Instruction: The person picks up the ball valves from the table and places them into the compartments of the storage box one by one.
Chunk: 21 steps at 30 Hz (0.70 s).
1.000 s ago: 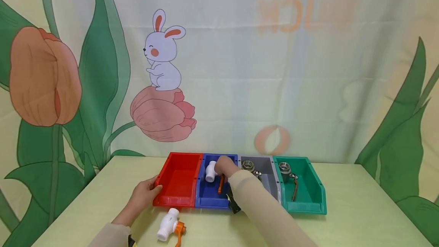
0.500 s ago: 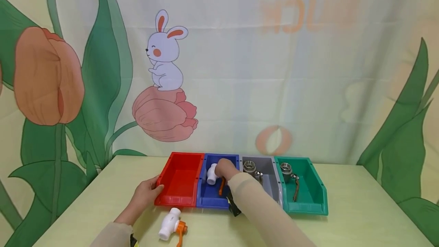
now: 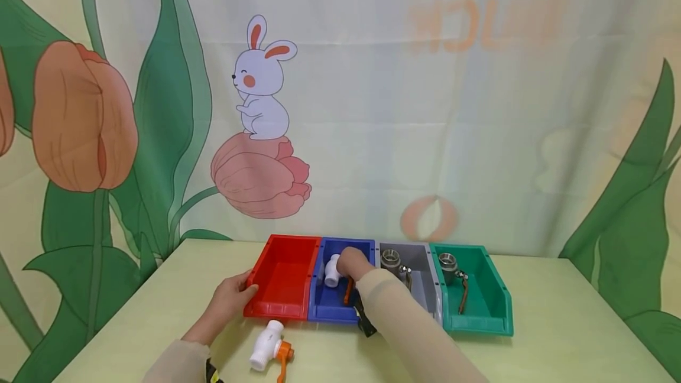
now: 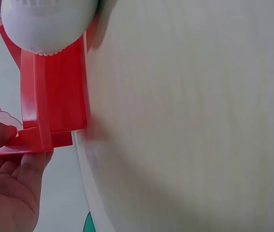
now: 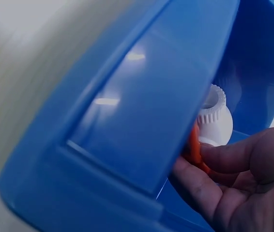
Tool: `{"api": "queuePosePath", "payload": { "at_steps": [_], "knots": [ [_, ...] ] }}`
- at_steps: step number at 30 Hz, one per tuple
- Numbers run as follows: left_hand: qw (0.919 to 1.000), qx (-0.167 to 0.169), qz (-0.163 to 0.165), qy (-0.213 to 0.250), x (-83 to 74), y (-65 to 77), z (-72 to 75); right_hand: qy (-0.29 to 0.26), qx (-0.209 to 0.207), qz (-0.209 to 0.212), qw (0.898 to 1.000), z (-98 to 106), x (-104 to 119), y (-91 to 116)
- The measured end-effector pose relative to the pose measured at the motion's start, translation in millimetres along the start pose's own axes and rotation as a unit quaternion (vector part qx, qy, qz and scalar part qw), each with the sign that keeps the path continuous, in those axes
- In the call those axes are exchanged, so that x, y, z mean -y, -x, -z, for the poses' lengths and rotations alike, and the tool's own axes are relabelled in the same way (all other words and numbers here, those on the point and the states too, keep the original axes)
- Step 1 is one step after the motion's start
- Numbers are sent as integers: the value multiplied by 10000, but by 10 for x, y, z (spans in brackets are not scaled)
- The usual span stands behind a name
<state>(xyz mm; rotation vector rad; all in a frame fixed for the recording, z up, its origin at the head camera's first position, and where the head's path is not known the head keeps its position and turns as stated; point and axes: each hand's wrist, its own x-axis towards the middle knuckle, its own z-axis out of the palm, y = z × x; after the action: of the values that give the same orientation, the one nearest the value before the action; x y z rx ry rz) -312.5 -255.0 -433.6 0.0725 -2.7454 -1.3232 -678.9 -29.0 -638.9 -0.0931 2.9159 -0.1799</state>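
In the head view my left hand grips the left wall of the red bin. The left wrist view shows the thumb on one side of that wall and the fingers on the other. My right hand reaches into the blue bin and, in the right wrist view, pinches the orange handle of a white plastic ball valve. Part of this valve is hidden by the hand and the bin wall. A second white ball valve with an orange handle lies on the table before the red bin.
To the right stand a grey bin and a green bin, joined in one row with the others. A metal valve lies in the grey one, another metal valve in the green. A printed curtain hangs behind the table.
The whole head view has shifted slightly, so everything appears further right. The white valve sits a little lower in the blue bin. Both hands keep their holds.
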Motion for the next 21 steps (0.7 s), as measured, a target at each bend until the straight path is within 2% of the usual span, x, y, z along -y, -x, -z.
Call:
{"api": "queuePosePath", "payload": {
  "at_steps": [5, 7, 10, 13, 17, 20, 21],
  "knots": [
    [10000, 39, 59, -50, -9, -2, 14, 203, 155, -126, 9996, -261, -17, -473],
    [9999, 35, 42, -115, -12, 1, 20, 191, 94, -147, 9997, -263, -3, -418],
    [9997, 42, -7, -230, -30, 5, 30, 31, -51, -231, 9997, -108, 33, -82],
    [9995, 52, -28, -298, -49, -5, 39, -101, -183, -216, 9995, 221, 87, 517],
    [9996, 68, 41, -281, -70, -11, 52, -187, -678, 92, 9975, 468, 107, 1074],
    [9996, 105, 175, -207, -66, -2, 49, -163, -1176, 371, 9922, 469, 80, 1236],
    [9995, 120, 234, -186, -63, 0, 48, -210, -1185, 424, 9918, 521, 83, 1328]
  ]
}}
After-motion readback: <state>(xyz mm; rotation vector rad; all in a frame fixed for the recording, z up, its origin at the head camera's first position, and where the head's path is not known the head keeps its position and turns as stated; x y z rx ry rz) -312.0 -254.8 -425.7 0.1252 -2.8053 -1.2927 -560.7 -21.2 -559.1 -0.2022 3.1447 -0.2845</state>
